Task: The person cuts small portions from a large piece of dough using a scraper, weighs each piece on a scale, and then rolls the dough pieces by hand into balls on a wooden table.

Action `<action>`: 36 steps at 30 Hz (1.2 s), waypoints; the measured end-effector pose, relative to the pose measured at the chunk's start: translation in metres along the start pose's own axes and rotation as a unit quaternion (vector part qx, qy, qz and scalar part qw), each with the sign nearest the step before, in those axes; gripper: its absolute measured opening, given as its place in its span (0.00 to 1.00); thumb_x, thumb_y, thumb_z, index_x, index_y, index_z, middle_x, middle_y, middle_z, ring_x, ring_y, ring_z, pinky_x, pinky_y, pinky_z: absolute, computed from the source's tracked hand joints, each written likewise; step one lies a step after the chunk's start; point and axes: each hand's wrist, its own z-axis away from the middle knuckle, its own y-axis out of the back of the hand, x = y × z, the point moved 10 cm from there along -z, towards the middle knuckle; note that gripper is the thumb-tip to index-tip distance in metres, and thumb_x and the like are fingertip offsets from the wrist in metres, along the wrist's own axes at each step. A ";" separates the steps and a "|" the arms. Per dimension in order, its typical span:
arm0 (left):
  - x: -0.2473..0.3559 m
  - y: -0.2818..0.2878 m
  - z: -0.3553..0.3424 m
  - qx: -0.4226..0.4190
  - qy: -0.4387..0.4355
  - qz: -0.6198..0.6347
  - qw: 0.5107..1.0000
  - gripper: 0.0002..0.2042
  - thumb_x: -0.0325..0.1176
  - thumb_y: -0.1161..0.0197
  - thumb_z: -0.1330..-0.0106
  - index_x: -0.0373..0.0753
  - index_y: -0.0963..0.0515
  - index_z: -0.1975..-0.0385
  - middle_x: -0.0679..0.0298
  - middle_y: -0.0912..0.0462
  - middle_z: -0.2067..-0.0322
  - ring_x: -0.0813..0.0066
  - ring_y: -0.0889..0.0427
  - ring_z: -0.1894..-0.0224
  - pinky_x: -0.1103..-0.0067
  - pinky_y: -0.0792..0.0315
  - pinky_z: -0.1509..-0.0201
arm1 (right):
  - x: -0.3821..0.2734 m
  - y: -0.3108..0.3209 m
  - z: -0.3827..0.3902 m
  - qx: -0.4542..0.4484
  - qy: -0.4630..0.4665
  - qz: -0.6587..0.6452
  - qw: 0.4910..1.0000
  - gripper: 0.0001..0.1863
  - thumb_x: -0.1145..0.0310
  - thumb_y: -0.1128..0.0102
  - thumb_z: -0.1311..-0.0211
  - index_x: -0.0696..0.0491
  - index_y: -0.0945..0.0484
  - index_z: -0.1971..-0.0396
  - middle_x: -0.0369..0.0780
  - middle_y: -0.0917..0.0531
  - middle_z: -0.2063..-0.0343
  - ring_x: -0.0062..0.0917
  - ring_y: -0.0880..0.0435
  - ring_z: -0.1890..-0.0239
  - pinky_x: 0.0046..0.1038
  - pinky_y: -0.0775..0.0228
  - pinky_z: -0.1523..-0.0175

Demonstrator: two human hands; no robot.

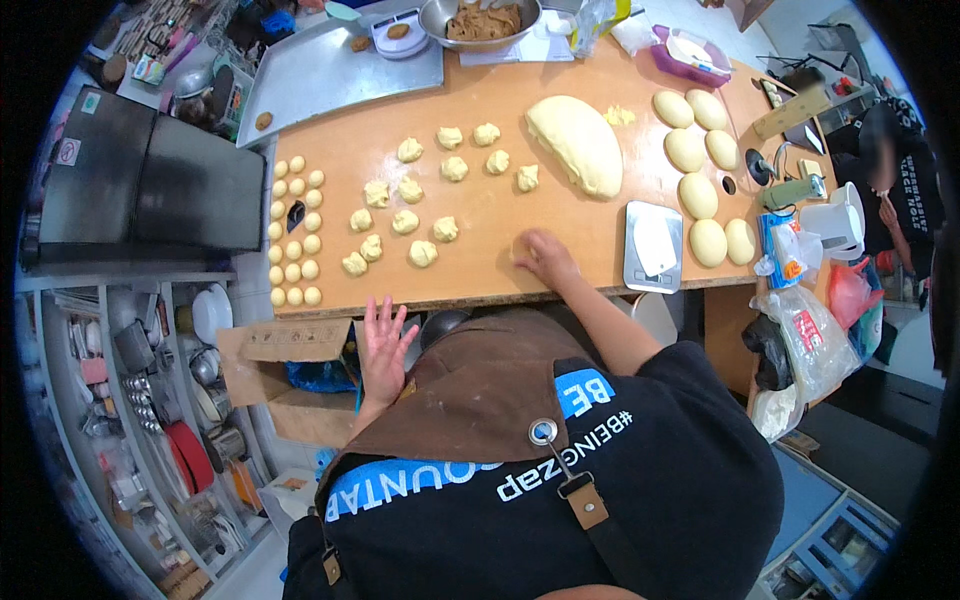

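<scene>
My left hand (386,348) is raised off the table's near edge, palm showing, fingers spread and holding nothing. Resting on the wooden tabletop (480,270), my right hand (548,258) is cupped with its fingers curled down; what lies under them is hidden. Several rough dough pieces (424,253) are scattered ahead and to the left of it. Beyond sits a large slab of yellow dough (578,145). To the right, a white plastic scraper (653,242) lies on a kitchen scale (634,272).
Small smooth dough balls (312,243) stand in columns at the left, around a dark object (295,215). Larger dough rounds (698,196) line the right. Farther back are a metal tray (330,95) and a bowl of brown paste (470,44). A person (895,190) is at far right.
</scene>
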 end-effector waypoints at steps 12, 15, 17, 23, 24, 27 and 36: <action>-0.002 0.019 0.002 0.004 0.008 -0.002 1.000 0.37 0.34 0.45 0.35 0.45 0.62 0.31 0.56 0.56 0.31 0.59 0.48 0.31 0.66 0.41 0.37 | -0.005 -0.003 0.001 -0.013 -0.010 -0.040 0.999 0.25 0.62 0.29 0.56 0.54 0.26 0.57 0.45 0.23 0.55 0.40 0.25 0.51 0.36 0.31 0.48; 0.009 0.011 -0.004 0.007 -0.002 0.003 1.000 0.37 0.33 0.45 0.35 0.45 0.62 0.31 0.56 0.56 0.31 0.60 0.48 0.31 0.66 0.41 0.36 | 0.000 0.010 0.014 -0.024 0.056 -0.059 0.996 0.24 0.64 0.29 0.56 0.53 0.26 0.57 0.44 0.23 0.55 0.40 0.25 0.51 0.35 0.31 0.48; 0.009 0.014 -0.002 0.021 -0.007 0.025 0.999 0.37 0.33 0.46 0.35 0.45 0.62 0.31 0.55 0.55 0.31 0.59 0.48 0.32 0.66 0.41 0.36 | 0.019 0.018 0.012 -0.034 -0.019 -0.027 0.999 0.24 0.65 0.28 0.57 0.53 0.26 0.57 0.45 0.22 0.56 0.40 0.24 0.52 0.36 0.30 0.49; -0.001 0.017 -0.002 0.025 0.013 0.018 0.999 0.37 0.34 0.45 0.35 0.44 0.62 0.31 0.54 0.55 0.31 0.58 0.48 0.32 0.65 0.41 0.36 | -0.009 0.001 -0.009 0.027 -0.008 -0.021 0.999 0.22 0.64 0.29 0.55 0.54 0.26 0.59 0.43 0.22 0.57 0.40 0.24 0.52 0.35 0.30 0.49; 0.002 0.014 -0.002 0.014 0.005 0.017 1.000 0.37 0.34 0.45 0.35 0.44 0.61 0.31 0.54 0.55 0.31 0.58 0.48 0.32 0.65 0.41 0.36 | -0.006 0.000 0.003 -0.001 0.021 -0.027 0.999 0.23 0.64 0.30 0.54 0.54 0.26 0.58 0.43 0.22 0.56 0.39 0.24 0.52 0.35 0.30 0.49; 0.008 0.012 -0.001 0.010 -0.003 0.013 1.000 0.37 0.35 0.45 0.35 0.44 0.61 0.31 0.54 0.56 0.31 0.57 0.48 0.31 0.64 0.42 0.36 | 0.005 0.012 0.015 -0.046 0.025 -0.084 0.995 0.24 0.63 0.30 0.54 0.55 0.26 0.57 0.43 0.23 0.55 0.39 0.25 0.51 0.35 0.30 0.47; 0.002 0.010 -0.002 0.003 0.017 0.011 1.000 0.38 0.34 0.45 0.35 0.44 0.63 0.31 0.55 0.56 0.31 0.57 0.49 0.31 0.64 0.42 0.36 | -0.002 -0.007 0.005 -0.018 0.033 -0.057 0.998 0.25 0.61 0.30 0.55 0.55 0.27 0.56 0.45 0.23 0.56 0.40 0.24 0.53 0.36 0.30 0.49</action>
